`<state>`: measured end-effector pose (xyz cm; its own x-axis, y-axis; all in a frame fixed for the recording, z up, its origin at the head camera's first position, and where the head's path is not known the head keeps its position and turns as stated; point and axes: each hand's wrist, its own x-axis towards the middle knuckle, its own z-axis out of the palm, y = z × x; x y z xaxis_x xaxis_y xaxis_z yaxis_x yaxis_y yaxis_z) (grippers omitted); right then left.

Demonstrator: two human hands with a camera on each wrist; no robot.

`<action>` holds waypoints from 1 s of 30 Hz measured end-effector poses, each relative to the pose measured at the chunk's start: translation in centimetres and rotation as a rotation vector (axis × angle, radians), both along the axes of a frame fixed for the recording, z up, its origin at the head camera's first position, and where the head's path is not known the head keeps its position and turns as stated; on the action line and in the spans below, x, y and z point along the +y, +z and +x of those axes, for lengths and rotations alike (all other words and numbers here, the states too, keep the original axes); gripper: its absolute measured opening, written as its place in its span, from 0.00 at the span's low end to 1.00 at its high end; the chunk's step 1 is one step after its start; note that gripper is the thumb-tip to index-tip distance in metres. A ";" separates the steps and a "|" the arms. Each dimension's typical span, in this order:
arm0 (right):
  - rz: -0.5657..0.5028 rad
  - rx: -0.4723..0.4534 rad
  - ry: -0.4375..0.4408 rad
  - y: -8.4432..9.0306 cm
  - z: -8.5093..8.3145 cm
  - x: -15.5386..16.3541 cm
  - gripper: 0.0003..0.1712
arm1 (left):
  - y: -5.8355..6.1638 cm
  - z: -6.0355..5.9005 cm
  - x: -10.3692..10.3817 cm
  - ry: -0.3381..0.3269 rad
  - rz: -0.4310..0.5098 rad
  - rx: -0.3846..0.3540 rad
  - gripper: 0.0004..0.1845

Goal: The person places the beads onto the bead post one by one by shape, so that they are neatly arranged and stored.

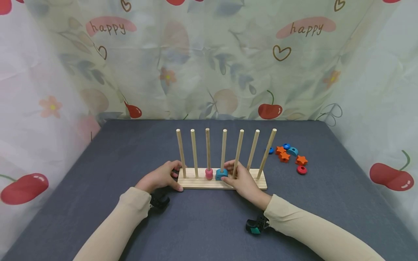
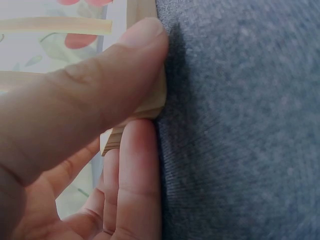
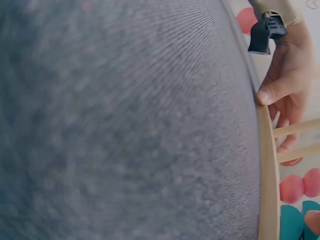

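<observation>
A pale wooden base with several upright pegs lies across the middle of the table. My left hand holds its left end, thumb on the front edge and fingers around the end, as the left wrist view also shows. A pink rounded bead sits low on the third peg from the left. Just right of it, a blue arch-shaped bead is at the foot of the fourth peg. My right hand pinches this blue bead, thumb in front and fingers behind.
Loose pieces lie on the dark table beyond the base's right end: orange star beads, a blue arch bead, small blue beads and a red round bead. Patterned cloth hangs behind the table.
</observation>
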<state>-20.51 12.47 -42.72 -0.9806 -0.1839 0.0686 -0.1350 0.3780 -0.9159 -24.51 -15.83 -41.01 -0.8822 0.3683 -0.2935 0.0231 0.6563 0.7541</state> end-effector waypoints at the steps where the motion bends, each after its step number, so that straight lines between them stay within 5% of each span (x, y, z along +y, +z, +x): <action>1: -0.001 -0.006 0.008 0.0 0.1 0.1 0.24 | 0.0 0.0 0.0 -0.001 0.000 0.000 0.39; 14: 0.172 -0.107 0.110 1.5 3.1 2.6 0.47 | -0.4 -0.2 -0.1 0.012 -0.010 0.005 0.40; 30: 0.124 -0.123 0.327 5.7 5.1 11.1 0.30 | -0.1 0.0 -0.1 0.015 0.011 -0.001 0.38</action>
